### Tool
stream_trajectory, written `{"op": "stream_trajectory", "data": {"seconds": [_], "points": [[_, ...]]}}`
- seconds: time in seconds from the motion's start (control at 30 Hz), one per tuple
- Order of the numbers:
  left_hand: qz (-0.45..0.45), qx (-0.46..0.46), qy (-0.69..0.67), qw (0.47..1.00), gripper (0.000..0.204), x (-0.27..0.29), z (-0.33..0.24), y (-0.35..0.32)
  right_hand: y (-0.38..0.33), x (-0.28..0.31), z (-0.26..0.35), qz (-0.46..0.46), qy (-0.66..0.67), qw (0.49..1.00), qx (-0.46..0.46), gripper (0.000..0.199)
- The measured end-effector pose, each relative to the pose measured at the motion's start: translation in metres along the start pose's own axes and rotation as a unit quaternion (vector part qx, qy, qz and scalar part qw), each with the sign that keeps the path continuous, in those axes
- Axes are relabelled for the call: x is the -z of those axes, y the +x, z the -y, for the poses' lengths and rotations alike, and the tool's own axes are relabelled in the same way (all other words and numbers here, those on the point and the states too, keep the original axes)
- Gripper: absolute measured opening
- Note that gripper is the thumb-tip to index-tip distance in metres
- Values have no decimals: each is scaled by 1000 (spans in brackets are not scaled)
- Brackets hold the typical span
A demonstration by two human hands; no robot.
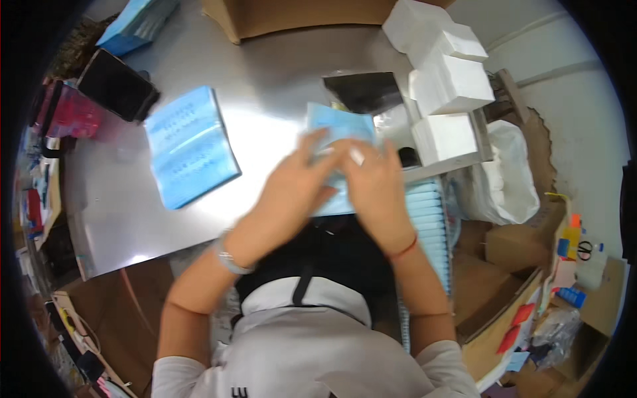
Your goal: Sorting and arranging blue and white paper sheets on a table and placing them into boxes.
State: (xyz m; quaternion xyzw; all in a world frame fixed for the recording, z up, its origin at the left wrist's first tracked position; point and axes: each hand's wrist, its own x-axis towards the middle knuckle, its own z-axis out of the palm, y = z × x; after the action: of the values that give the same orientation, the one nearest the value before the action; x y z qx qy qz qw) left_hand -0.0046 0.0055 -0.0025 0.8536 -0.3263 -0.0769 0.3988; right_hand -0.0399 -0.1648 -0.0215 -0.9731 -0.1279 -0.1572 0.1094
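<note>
My left hand (295,182) and my right hand (375,186) meet over a light blue printed packet (342,121) near the front edge of the metal table. Both hands are closed on it, fingertips close together, partly smeared by motion. The packet's upper end sticks out beyond the fingers, and a lower part shows beneath them. Something small and white shows at the right fingertips; it is too blurred to name. To the left lies a flat blue bundle of similar printed packets (192,149). Right of my lap stands a long row of light blue packets (428,229).
Stacked white blocks (454,83) rest on a metal rack (443,166) at the right, beside a dark tray (365,91). Further right hangs a white-lined bin (514,176). A phone-like screen (116,83), pink basket (74,116) and another blue bundle (136,26) are far left. Cardboard (298,14) stands behind.
</note>
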Motion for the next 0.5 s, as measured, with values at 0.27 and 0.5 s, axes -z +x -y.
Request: {"op": "stream_trajectory", "data": {"seconds": [0.27, 0.5], "points": [[-453, 50, -101, 884, 43, 92, 88, -22, 41, -1, -36, -10, -30, 991, -127, 9], [-631, 229, 96, 735, 74, 279, 325, -98, 12, 97, 121, 84, 696, 693, 167, 17]]}}
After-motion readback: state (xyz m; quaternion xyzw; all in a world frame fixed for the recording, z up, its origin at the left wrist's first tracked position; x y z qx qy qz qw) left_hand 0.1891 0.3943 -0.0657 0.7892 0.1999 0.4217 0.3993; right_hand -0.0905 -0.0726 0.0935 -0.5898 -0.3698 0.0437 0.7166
